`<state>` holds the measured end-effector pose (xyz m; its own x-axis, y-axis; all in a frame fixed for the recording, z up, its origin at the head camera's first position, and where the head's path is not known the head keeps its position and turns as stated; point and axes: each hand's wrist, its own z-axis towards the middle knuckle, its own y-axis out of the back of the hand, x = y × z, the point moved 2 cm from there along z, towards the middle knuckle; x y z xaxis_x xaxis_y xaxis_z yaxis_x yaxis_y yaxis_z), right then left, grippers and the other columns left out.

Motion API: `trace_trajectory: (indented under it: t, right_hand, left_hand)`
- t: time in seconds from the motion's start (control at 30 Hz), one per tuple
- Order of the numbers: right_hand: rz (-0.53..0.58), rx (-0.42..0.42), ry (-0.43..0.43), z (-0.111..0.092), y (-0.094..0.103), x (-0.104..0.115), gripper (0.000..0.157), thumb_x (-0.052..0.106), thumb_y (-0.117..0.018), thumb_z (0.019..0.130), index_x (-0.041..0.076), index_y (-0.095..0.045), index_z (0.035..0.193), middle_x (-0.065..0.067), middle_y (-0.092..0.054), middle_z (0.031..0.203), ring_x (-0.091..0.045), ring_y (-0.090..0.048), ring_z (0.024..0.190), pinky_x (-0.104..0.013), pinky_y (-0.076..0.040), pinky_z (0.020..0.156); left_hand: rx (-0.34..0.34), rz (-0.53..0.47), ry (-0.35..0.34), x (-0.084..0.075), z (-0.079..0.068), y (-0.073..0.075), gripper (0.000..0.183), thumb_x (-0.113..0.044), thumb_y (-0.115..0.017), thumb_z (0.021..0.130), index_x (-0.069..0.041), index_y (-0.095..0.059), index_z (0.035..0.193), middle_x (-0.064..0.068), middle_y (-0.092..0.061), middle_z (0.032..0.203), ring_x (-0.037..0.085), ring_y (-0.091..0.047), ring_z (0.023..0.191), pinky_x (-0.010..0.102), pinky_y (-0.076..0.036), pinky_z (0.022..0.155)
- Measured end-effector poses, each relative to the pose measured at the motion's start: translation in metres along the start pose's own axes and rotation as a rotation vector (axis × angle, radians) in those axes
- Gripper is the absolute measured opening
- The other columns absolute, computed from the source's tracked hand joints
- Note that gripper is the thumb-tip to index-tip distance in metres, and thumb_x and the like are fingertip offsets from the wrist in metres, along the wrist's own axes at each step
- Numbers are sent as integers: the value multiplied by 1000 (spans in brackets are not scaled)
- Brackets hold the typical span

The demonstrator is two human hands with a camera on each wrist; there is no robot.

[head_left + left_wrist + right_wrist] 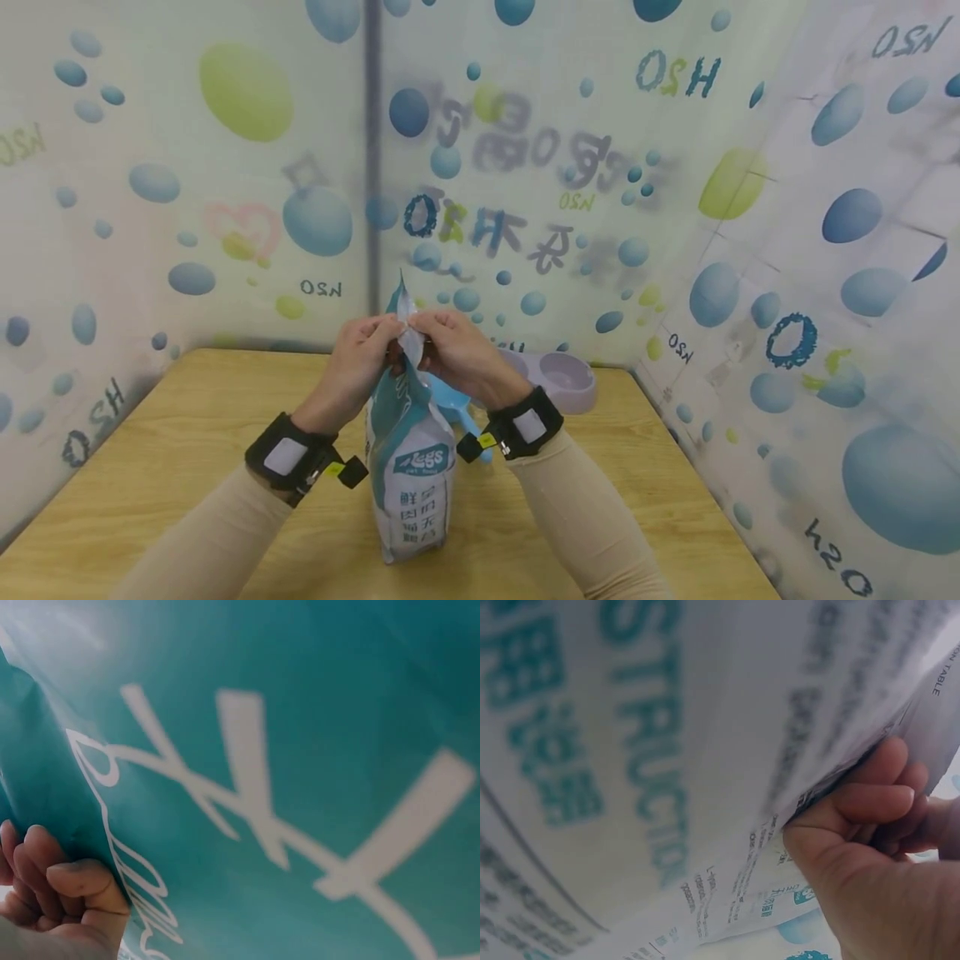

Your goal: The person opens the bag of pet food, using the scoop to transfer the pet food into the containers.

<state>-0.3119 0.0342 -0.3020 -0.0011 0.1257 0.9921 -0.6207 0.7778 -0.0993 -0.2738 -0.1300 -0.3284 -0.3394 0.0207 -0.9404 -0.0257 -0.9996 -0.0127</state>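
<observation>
Beige sleeve [195,533] at left leads up to the left hand [356,357], which pinches the top lip [411,343] of the bag [411,433] between thumb and fingers, from the teal side. Next is the bag itself, upright on the table [225,396], its long axis near vertical, its body below both hands; whether the lip is sealed or parted, I cannot tell. Behind it, slightly right, lies the blue scoop [450,400], partly hidden. Facing the left across the lip, the right hand [467,354] pinches from the printed white side; neither hand looks nearer. Farther right and back stands the bowl [568,379], untouched.
</observation>
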Motion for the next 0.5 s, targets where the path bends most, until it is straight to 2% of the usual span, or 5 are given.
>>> trace_trajectory:
  t: [0.17, 0.27, 0.37, 0.43, 0.5]
  right_hand:
    - [5, 0, -18, -1, 2, 0, 42, 16, -46, 126, 12, -76, 97, 3, -70, 92, -10, -55, 77, -19, -46, 67]
    - [6, -5, -25, 0, 2, 0, 37, 15, -46, 126, 7, -74, 103, 2, -69, 93, -10, -55, 77, -18, -46, 68]
    - [54, -11, -41, 0, 4, -2, 35, 14, -43, 126, -5, -72, 126, 0, -70, 105, -10, -62, 86, -18, -53, 73]
    - [91, -21, -63, 0, 5, -4, 38, 15, -42, 127, -10, -66, 142, -1, -70, 113, -10, -66, 92, -18, -58, 77]
    - [118, -24, -70, 0, 6, -5, 41, 17, -42, 127, -12, -62, 148, -2, -70, 117, -11, -69, 95, -19, -61, 80]
  left_hand:
    - [19, -16, -10, 3, 1, 1, 41, -19, -53, 120, -13, -54, 79, -5, -49, 76, 15, -52, 76, 27, -51, 69]
    - [29, -32, -22, 6, 1, 1, 41, -19, -51, 121, -13, -56, 81, -5, -50, 78, 15, -53, 77, 26, -51, 70]
    - [29, -83, -24, 7, 0, 2, 40, -18, -47, 122, -13, -58, 84, -5, -53, 82, 15, -54, 79, 25, -52, 73]
    - [17, -124, -13, 7, -1, 1, 41, -17, -46, 122, -12, -57, 82, -5, -53, 82, 14, -54, 79, 25, -52, 74]
    - [5, -156, -3, 5, -1, 0, 44, -17, -46, 122, -12, -56, 80, -4, -53, 83, 14, -53, 79, 25, -52, 73]
